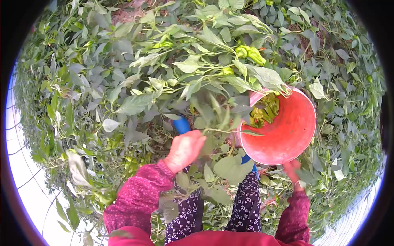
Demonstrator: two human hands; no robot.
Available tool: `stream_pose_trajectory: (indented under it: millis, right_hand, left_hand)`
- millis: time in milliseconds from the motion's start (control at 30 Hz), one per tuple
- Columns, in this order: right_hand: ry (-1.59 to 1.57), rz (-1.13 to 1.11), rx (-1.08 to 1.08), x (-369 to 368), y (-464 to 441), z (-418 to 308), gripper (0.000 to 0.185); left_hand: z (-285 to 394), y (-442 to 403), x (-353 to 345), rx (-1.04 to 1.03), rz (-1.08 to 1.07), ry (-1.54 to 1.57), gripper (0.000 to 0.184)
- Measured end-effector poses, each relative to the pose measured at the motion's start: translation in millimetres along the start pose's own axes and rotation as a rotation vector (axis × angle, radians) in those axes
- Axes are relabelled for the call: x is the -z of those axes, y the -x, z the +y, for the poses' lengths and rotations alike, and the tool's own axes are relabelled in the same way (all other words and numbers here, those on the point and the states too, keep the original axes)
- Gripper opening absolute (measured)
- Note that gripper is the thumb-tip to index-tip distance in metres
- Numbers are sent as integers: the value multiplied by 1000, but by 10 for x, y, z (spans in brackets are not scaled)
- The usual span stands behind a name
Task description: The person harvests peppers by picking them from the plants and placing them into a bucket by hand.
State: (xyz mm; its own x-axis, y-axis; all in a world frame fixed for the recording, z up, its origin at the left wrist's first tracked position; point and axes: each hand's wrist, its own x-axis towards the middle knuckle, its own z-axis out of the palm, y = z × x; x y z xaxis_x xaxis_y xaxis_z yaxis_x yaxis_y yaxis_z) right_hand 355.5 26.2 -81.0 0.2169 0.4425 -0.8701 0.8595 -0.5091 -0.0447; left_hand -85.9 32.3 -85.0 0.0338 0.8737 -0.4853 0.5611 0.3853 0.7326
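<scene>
My left hand (184, 151) is closed in front of my legs, and a thin leafy stem (223, 130) of a pepper plant meets its fingertips. To the right, a red bucket (283, 137) is tilted with its mouth toward me; green peppers (264, 111) lie inside along its left wall. My right hand (293, 171) grips the bucket at its lower rim, the fingers partly hidden behind it. Pale green peppers (251, 54) hang on the plant beyond the bucket.
Dense pepper plants (135, 102) surround me on all sides. More green peppers (132, 163) show among leaves at the left. Blue shoes (182, 124) stand between the plants. White sheeting (30, 180) crossed by dark lines lies at the far left edge.
</scene>
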Motion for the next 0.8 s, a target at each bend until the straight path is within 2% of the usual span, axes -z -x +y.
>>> stream_pose_trajectory:
  millis: [33, 67, 133, 200, 267, 300, 333, 433, 533, 667, 767, 800]
  right_hand:
    - [485, -112, 123, 97, 110, -47, 22]
    - [237, -89, 178, 185, 251, -251, 22]
    - [-263, -40, 276, 228, 582, -985, 23]
    - [-479, -33, 442, 167, 642, -1795, 25]
    - [-795, -274, 354, -218, 374, -2287, 26]
    - [-542, -181, 522, -487, 78, -2348, 26]
    - [-356, -202, 499, -672, -127, -2444, 28]
    - [-937, -472, 177, -1076, -97, -2875, 31]
    - [-953, -364, 291, -1355, -93, -2845, 32]
    - [-492, -96, 507, -1519, -182, -2943, 30]
    - [-181, 247, 559, -1601, -294, -3103, 29]
    - [-286, 156, 474, -1551, -448, -3067, 29]
  left_hand:
    - [104, -40, -12, -11, -60, -109, 15]
    - [177, -76, -38, 31, -150, -102, 19]
    - [265, -120, -91, 3, -166, -76, 21]
    - [349, -165, -111, -10, -202, -39, 23]
    - [407, -188, -88, -15, -196, -23, 23]
    - [425, -208, -63, -21, -197, -18, 23]
    - [430, -216, -26, -6, -225, -19, 23]
    - [330, -198, 33, 20, -266, 36, 23]
    - [140, -141, 63, 96, -302, 49, 23]
    - [16, -167, 305, 273, -429, 123, 25]
    - [-100, -174, 451, -169, -857, -63, 23]
    - [-101, -132, 522, -66, -803, 46, 23]
